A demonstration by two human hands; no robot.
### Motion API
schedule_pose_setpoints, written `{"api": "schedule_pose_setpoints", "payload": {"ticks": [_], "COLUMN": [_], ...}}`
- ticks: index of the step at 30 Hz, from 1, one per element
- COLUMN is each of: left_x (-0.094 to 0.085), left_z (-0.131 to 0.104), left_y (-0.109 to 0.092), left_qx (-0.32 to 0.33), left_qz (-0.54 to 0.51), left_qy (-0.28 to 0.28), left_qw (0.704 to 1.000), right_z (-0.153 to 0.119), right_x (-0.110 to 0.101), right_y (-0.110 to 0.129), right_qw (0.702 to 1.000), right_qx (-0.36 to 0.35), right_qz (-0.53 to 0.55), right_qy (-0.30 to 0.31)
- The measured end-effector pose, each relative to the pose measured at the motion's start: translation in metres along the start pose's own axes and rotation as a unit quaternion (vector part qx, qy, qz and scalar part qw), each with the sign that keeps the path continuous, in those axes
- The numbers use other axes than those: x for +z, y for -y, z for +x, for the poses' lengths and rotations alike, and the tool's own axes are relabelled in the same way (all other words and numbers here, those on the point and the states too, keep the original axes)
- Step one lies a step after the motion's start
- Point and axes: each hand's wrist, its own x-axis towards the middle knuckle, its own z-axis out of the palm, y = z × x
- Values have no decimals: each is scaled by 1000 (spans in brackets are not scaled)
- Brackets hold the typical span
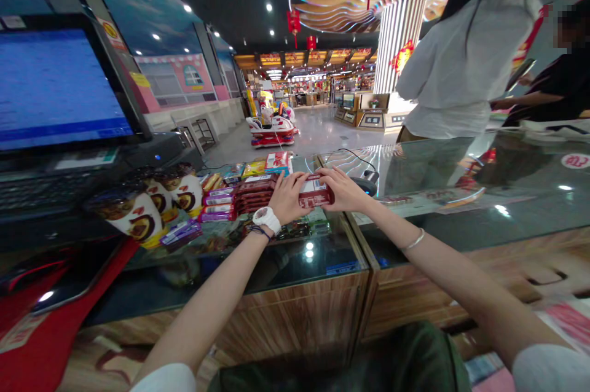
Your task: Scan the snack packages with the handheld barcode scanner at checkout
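Between my two hands is a short stack of dark red-brown snack packets [315,191] with a white label on top, resting on or just above the glass counter. My left hand [288,196] is closed around the stack's left end, and my right hand [343,188] grips its right end. Just left of my left hand lies a pile of similar brown packets [255,195]. Beside that pile are purple snack packets [217,204]. Yellow and red-white boxes [276,162] sit behind my left hand.
Several printed cups [138,220] with dark contents stand at the left, before a monitor [59,85] and keyboard [32,195]. A black device [366,186] with a cable lies right of my right hand. Across the glass counter [461,226] stands a person in white [474,60].
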Motion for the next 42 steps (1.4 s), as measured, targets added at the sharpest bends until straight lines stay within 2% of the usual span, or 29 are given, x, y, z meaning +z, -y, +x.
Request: {"api": "schedule_pose_setpoints", "payload": {"ticks": [4, 8, 11, 14, 15, 18, 21, 24, 27, 37, 42], "left_x": [2, 3, 2, 0, 0, -1, -1, 0, 0, -2, -4], "left_z": [-1, -1, -1, 0, 0, 0, -1, -1, -2, -1, -1], "left_y": [1, 5, 8, 10, 11, 12, 13, 14, 14, 16, 20], "left_qx": [16, 25, 28, 28, 28, 31, 30, 28, 34, 36, 22], "left_qz": [16, 25, 27, 31, 33, 38, 41, 44, 46, 50, 59], "left_qy": [-15, -26, -31, -39, -41, -47, -48, -51, -49, -38, -38], "left_qw": [1000, 999, 999, 998, 998, 998, 998, 997, 997, 997, 997], "right_z": [-1, 3, 1, -15, -24, -53, -73, -78, -75, -73, -62], "right_x": [4, -9, -29, -47, -51, -57, -55, -47, -38, -24, -31], "right_y": [1, -1, -23, -66, -82, -123, -144, -145, -141, -135, -115], "right_qw": [1000, 998, 990, 980, 978, 966, 955, 951, 957, 978, 982], "right_qx": [-6, 8, 51, 136, 160, 209, 217, 198, 161, 93, 120], "right_qz": [15, 63, 124, 133, 128, 143, 144, 151, 164, 152, 146], "right_qy": [-10, -18, -52, -59, -42, 59, 141, 181, 179, 112, 23]}}
